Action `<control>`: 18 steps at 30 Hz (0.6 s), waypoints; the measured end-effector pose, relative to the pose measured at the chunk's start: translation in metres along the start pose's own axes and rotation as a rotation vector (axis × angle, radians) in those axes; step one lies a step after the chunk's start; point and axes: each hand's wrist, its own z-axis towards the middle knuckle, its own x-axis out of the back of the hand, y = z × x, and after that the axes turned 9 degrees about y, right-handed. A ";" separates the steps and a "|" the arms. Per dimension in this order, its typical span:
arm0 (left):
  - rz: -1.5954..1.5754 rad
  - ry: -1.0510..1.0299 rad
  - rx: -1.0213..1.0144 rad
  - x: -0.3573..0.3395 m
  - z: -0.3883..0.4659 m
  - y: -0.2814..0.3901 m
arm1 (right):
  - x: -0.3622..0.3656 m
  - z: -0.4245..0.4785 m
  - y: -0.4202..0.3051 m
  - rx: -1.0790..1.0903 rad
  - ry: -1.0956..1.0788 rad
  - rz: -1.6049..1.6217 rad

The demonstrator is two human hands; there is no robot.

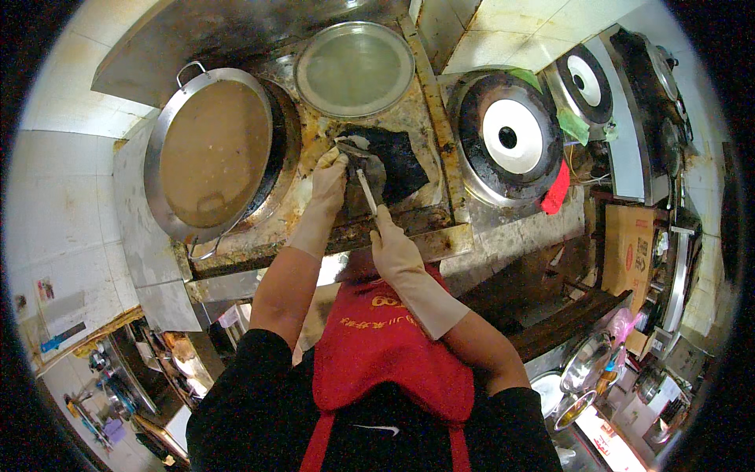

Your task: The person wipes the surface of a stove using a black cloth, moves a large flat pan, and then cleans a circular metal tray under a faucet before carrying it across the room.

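Observation:
My left hand point(330, 175), in a pale rubber glove, grips the edge of a greyish, limp piece point(373, 171) that looks like cloth or animal skin; I cannot tell which. In my right hand point(393, 243), gloved too, is the handle of a narrow, light-coloured tool point(366, 190), perhaps a knife. Its far end meets the greyish piece just right of my left hand. Beneath and behind them a black sheet point(406, 162) lies on the stained metal worktop point(307, 133).
A wide two-handled pan point(154, 171) of brown liquid stands left. At the back is a round vessel point(354, 68) of cloudy liquid. Rightward are a wok burner point(512, 138) with a white ring and a red cloth point(555, 187). The worktop's raised front edge point(436, 242) lies near my forearms.

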 end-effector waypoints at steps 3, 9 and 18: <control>0.063 -0.044 0.036 -0.005 -0.013 0.016 | -0.004 -0.002 -0.001 0.034 0.026 0.095; 0.193 -0.064 -0.032 -0.002 -0.008 0.017 | -0.003 -0.009 -0.010 0.048 0.038 0.230; 0.187 -0.096 -0.098 0.014 0.017 0.002 | 0.036 -0.034 0.003 -0.154 -0.055 0.378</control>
